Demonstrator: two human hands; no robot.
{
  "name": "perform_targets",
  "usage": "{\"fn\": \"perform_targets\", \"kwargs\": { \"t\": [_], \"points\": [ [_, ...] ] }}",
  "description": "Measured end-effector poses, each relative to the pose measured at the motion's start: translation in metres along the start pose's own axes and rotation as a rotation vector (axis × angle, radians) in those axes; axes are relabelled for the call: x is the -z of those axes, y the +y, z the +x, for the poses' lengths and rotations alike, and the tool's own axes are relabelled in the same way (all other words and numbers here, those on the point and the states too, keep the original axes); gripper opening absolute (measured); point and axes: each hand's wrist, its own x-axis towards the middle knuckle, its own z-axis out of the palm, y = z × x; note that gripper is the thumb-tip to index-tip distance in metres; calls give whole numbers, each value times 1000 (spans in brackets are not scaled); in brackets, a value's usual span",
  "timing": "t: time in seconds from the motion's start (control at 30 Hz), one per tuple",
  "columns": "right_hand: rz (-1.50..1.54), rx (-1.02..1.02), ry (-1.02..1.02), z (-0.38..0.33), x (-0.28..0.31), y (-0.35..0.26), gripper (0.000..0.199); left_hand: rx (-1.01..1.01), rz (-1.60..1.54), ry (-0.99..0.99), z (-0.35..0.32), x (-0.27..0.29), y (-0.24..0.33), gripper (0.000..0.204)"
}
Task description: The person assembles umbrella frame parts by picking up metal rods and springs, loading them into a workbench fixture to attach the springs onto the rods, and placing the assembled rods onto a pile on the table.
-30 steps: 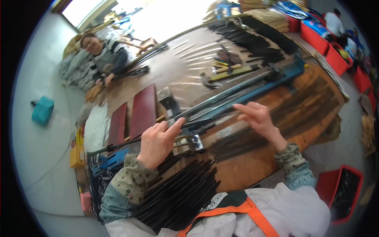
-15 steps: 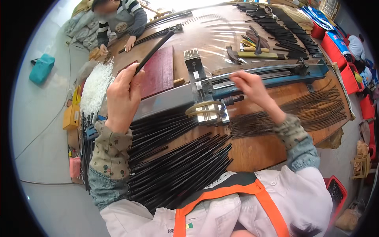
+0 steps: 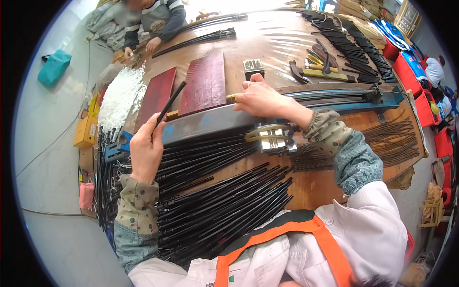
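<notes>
My left hand (image 3: 146, 150) is closed round the lower end of a black rod (image 3: 172, 103), which tilts up to the right over the dark red boards. My right hand (image 3: 262, 99) is over the bench fixture's middle, fingers bent and drawn together; what they hold, if anything, is hidden. Behind it shows the fixture's upper metal block (image 3: 253, 67). In front of it sits a metal clamp (image 3: 273, 139) with a yellowish hose looped on it. The fixture's long steel beam (image 3: 205, 125) runs left beneath both hands. Many black rods (image 3: 224, 205) lie nearest my body.
White small pieces (image 3: 122, 95) are heaped at left. Dark red boards (image 3: 203, 83) lie behind the beam. A hammer (image 3: 325, 73) and hand tools lie farther right. Thin brown springs (image 3: 368, 143) cover the right side. Across the table a person (image 3: 158, 24) works.
My right hand has moved left and down onto the middle of the fixture. My left hand has lowered, bringing the black rod's tip down and left. The view has shifted slightly.
</notes>
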Motion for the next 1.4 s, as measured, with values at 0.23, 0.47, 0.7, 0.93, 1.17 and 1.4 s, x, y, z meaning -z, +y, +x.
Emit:
{"fn": "perform_targets", "kwargs": {
  "t": [0.23,0.47,0.7,0.93,1.17,1.4],
  "points": [
    [-346,-191,424,-138,2,112,5,-90,160,-58,3,-15,-39,27],
    [-510,-401,406,-270,39,190,8,-394,10,-205,51,-142,39,22],
    [-413,-337,562,-290,12,218,8,-268,50,-264,48,-162,35,31],
    [-361,-320,620,-280,10,207,10,-174,-159,-319,50,-184,51,22],
    [-289,-446,578,-290,15,196,11,-181,-270,-296,49,-178,42,21],
    [-230,-276,530,-238,12,67,35,-163,85,-411,56,-179,52,21]
  ]
}}
